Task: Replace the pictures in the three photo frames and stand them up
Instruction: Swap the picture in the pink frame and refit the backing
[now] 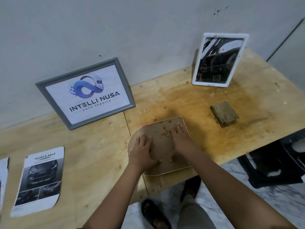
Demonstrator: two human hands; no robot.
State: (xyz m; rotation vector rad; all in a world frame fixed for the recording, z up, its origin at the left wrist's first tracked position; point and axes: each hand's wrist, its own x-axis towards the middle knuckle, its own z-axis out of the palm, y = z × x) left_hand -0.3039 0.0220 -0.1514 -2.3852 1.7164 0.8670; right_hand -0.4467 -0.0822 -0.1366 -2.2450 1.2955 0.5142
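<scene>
On the pale plywood table (pixel 99 154), the grey rectangular frame with a logo print (pixel 85 93) and the white round-cornered frame with a dark car picture (pixel 219 59) stand at the rear. The third frame, arch-ended with a brown fibreboard back (pixel 162 142), lies face down near the front edge. The left hand (pixel 142 151) and right hand (pixel 181 139) press flat on it, fingers spread. Judged step: seating the backing. Next: secure the back, then stand this frame up.

The plywood table (pixel 99 154) carries a grey frame (pixel 85 93), white frame (pixel 219 59), arched frame (pixel 162 134), folded cloth (pixel 224 114) and car print (pixel 39 180)
</scene>
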